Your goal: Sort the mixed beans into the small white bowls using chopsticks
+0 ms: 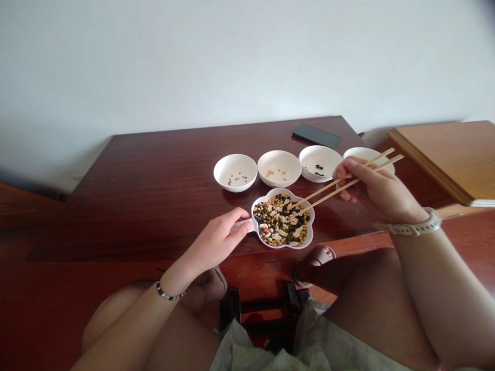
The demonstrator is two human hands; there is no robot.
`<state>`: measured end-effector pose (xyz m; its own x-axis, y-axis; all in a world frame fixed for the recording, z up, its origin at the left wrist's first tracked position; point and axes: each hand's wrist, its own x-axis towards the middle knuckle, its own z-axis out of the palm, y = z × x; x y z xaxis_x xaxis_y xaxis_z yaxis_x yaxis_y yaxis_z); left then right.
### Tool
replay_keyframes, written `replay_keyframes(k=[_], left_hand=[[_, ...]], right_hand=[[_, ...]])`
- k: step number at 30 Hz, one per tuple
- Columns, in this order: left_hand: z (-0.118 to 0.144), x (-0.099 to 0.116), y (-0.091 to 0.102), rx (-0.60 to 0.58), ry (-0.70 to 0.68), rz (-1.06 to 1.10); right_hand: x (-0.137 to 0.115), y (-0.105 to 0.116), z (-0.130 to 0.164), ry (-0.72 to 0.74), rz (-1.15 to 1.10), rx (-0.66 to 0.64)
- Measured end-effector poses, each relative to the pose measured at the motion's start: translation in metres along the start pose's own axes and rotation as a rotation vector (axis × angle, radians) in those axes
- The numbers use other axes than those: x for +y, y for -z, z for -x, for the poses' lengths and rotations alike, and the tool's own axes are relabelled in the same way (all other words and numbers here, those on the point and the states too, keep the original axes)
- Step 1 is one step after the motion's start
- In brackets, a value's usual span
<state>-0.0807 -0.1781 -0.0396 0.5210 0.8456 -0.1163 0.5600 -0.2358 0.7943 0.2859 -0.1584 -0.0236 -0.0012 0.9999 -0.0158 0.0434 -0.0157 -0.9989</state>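
left hand (220, 238) pinching flower dish (283, 220) handle | right hand (371, 189) gripping chopsticks (348, 182), tips in beans

No writing, label, brand or number can be read anywhere in this view. The dark phone (316, 135) on the counter (154, 180) shows a blank face, and the white bowls carry no marks.
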Motion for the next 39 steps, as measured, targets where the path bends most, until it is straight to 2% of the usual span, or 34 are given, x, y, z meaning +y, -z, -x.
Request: replay_keyframes(k=[10,14,26,39], left_hand=[[-0.001,0.002,-0.001,-0.003,-0.004,0.011],[-0.002,0.002,-0.001,-0.001,-0.002,0.005],[-0.004,0.004,-0.003,0.003,0.006,0.004],[-0.003,0.005,-0.003,0.004,0.008,0.0]], right_hand=[[0.001,-0.013,0.001,-0.032,0.006,-0.118],[0.005,-0.017,0.0,-0.056,-0.032,-0.117],[0.002,-0.05,0.007,-0.137,-0.219,-0.12],[-0.001,-0.047,0.007,-0.131,-0.278,-0.155]])
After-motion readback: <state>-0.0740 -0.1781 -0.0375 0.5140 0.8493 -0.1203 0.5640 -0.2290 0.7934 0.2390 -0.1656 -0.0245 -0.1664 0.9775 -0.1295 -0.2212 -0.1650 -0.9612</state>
